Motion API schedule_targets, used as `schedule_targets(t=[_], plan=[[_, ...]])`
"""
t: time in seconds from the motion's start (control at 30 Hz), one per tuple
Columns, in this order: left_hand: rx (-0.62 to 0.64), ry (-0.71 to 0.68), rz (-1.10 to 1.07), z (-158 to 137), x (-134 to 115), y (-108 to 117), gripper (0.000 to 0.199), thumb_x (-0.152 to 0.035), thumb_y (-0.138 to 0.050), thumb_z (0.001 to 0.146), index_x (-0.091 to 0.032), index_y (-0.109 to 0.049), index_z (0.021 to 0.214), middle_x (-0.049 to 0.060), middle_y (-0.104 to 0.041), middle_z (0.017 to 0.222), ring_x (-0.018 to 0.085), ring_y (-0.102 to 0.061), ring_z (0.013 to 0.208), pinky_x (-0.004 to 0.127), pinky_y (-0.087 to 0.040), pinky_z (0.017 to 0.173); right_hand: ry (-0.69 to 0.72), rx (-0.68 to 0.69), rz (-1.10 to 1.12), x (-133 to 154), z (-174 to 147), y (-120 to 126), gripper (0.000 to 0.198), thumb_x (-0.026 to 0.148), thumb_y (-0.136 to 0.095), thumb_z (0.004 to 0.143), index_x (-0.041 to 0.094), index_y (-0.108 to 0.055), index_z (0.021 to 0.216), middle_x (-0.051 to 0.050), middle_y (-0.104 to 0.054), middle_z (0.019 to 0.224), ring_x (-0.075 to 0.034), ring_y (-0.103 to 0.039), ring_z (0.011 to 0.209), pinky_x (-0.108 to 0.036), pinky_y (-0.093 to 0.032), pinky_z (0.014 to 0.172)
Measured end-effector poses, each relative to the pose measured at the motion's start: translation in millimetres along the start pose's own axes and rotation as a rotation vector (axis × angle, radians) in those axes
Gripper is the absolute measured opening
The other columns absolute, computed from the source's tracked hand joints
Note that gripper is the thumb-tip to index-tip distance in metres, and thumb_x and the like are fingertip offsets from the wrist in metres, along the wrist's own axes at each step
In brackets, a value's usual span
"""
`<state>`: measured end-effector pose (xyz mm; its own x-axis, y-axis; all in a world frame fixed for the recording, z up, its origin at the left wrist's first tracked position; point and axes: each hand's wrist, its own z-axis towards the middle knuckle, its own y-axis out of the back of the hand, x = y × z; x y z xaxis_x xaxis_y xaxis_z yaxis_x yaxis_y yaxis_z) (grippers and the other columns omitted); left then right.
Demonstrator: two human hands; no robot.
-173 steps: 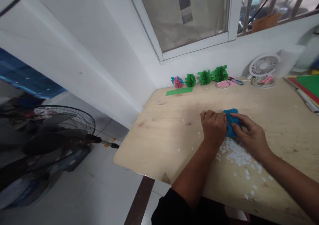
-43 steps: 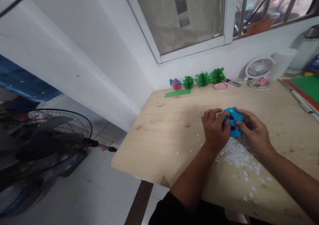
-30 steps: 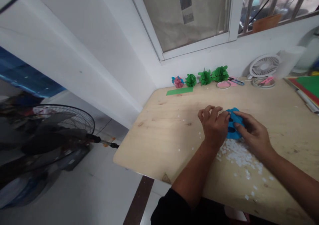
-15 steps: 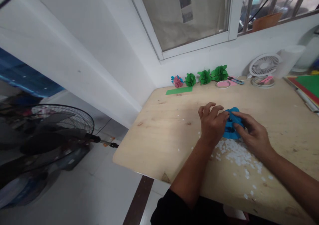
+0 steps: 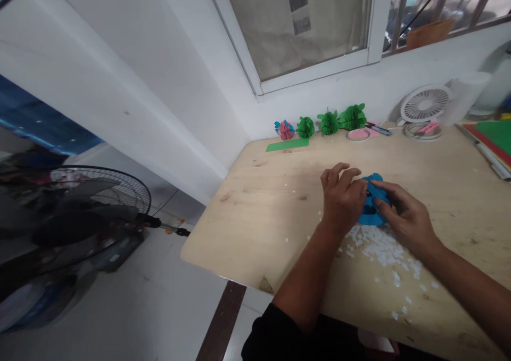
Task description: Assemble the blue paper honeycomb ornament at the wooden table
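Over the wooden table (image 5: pixel 255 212) I see the right hand (image 5: pixel 403 212) pinching the blue paper piece (image 5: pixel 377 194); the left hand (image 5: pixel 342 196), half open, meets its left edge, thumb hidden, grip unclear to me. The piece's long axis seems to run away from the wearer, sides finger-covered. White scraps (image 5: pixel 385 249) lie just nearer.

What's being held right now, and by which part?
A blue paper piece: the right hand pinches its right side; the left hand touches its left edge.

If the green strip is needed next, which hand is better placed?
Probably the left hand: though touching the blue piece, it is nearer the green strip than the right hand, which grips the piece.
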<state>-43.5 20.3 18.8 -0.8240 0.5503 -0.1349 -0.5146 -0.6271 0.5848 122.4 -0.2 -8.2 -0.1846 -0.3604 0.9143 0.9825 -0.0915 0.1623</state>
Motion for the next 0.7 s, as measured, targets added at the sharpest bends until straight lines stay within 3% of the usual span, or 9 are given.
schedule_targets(t=[0.23,0.5,0.7], plan=[[-0.089,0.004,-0.026,-1.2,-1.6,-1.8,0.014,-0.017,-0.067,0.097,-0.021,-0.073,0.085,0.008,-0.079,0.107,0.027,-0.065,0.124,0.044,-0.048,0.106,0.009,0.016,-0.031,3.7,-0.5,-0.9,0.033,0.049,-0.074,0.09,0.033,-0.077,0.119,-0.006,-0.08,0.123,-0.029,-0.076,0.113,-0.047,-0.061,0.101],[-0.093,0.22,-0.203,-1.0,0.0,-7.5,0.008,-0.017,-0.073,0.092,-0.022,-0.075,0.087,0.007,-0.079,0.103,0.025,-0.065,0.118,0.045,-0.054,0.105,-0.019,0.004,0.033,0.0,2.7,-0.2,0.036,0.053,-0.077,0.087,0.032,-0.078,0.116,-0.006,-0.08,0.121,-0.028,-0.077,0.106,-0.042,-0.065,0.091],[-0.053,0.121,-0.082,-3.6,-4.2,-4.2,0.004,-0.027,-0.077,0.095,-0.025,-0.08,0.098,0.005,-0.08,0.112,0.027,-0.062,0.125,0.044,-0.047,0.108,-0.052,-0.038,0.029,-3.3,4.0,0.3,0.036,0.049,-0.077,0.087,0.032,-0.077,0.118,-0.005,-0.08,0.123,-0.028,-0.077,0.108,-0.044,-0.063,0.095]])
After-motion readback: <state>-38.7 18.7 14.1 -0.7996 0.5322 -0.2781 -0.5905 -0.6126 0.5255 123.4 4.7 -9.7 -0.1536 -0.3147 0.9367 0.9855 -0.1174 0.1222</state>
